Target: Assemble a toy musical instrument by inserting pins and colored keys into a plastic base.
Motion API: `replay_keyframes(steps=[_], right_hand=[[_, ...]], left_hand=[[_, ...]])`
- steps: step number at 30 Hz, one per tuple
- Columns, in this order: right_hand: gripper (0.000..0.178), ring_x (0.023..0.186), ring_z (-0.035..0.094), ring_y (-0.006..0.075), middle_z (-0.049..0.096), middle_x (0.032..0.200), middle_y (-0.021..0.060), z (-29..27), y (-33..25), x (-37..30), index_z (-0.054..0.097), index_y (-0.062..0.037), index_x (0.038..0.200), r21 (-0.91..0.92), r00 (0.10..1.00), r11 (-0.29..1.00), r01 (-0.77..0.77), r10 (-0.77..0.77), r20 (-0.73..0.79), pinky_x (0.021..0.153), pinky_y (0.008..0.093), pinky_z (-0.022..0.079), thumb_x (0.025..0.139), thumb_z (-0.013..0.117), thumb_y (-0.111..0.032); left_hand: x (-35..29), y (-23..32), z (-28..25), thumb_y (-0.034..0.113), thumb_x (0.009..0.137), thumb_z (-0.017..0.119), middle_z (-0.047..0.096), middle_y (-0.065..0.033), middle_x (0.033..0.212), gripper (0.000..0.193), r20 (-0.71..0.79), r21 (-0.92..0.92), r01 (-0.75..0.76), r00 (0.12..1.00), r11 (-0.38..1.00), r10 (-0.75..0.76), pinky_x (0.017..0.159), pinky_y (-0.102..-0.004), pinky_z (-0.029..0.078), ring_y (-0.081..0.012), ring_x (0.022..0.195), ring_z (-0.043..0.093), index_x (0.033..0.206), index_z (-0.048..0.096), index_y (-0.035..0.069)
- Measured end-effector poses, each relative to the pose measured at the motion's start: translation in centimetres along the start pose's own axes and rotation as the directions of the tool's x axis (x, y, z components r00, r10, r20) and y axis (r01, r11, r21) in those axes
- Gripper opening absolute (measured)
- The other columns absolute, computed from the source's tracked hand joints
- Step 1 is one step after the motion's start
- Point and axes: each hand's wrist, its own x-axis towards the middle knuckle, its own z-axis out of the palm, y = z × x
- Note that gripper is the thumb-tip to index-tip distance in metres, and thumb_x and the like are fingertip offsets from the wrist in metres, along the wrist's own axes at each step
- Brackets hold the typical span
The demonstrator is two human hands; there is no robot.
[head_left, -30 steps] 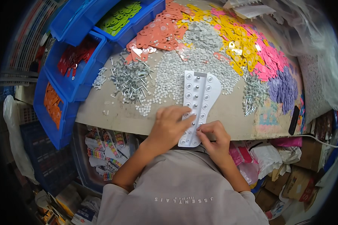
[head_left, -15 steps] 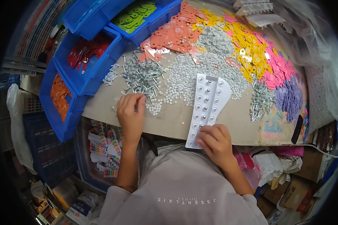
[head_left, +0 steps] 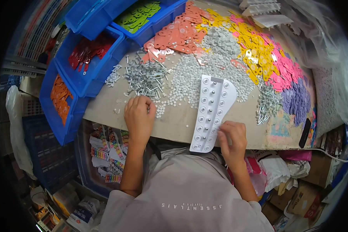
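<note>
Head view: left hand [head_left: 140, 118] is curled in tight at the near edge of a heap of metal pins [head_left: 145, 77]; can't tell if one's pinched in there. Just right of that grip, well apart, sits the white holder [head_left: 228, 96], metal heads [head_left: 210, 110] down most of its middle groove, so I'd call that row nearly done, though the near end's too small to judge. Right hand [head_left: 234, 141] is right beside its edge, loosely bent; contact or contents, no clue. Loads of loose pins left.

The table [head_left: 170, 127]: blue bins [head_left: 92, 87] left of the left grip, coral tags [head_left: 178, 34] beyond it, white discs [head_left: 185, 77] past the holder, purple tags [head_left: 296, 98] out beyond the right grip. Room's crammed: clear tub [head_left: 83, 158] below the left hand, cardboard boxes [head_left: 303, 193] lower right of the other.
</note>
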Motion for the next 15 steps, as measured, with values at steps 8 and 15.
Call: replay_keyframes(steps=[8,15], right_hand=[[0.079,0.136,0.041,0.0360,0.046,0.151,0.0119,-0.8,-0.2,-0.3,0.063,-0.0147,0.134,-0.047,0.917,0.989,0.141,-0.113,0.382,0.110,0.0473,0.039,0.062,0.091,-0.033],[0.091,0.139,0.039,0.0368,0.042,0.156,0.0114,-0.4,0.6,-1.2,0.053,-0.0138,0.143,-0.051,0.939,0.990,0.130,-0.106,0.328,0.112,0.0485,0.036,0.061,0.093,-0.021]], left_hand=[[-1.6,3.3,-1.7,-0.004,0.085,0.071,0.066,-0.0054,0.091,0.022,0.099,-0.681,0.142,0.990,0.719,-0.102,0.070,-0.0274,0.048,-0.0129,0.081,0.061,0.106,0.073,0.002],[-3.4,6.4,-1.4,-0.001,0.082,0.077,0.070,-0.0063,0.091,0.017,0.250,-0.791,0.011,0.918,0.612,0.308,0.074,-0.0320,0.050,-0.0203,0.079,0.063,0.098,0.075,0.005]])
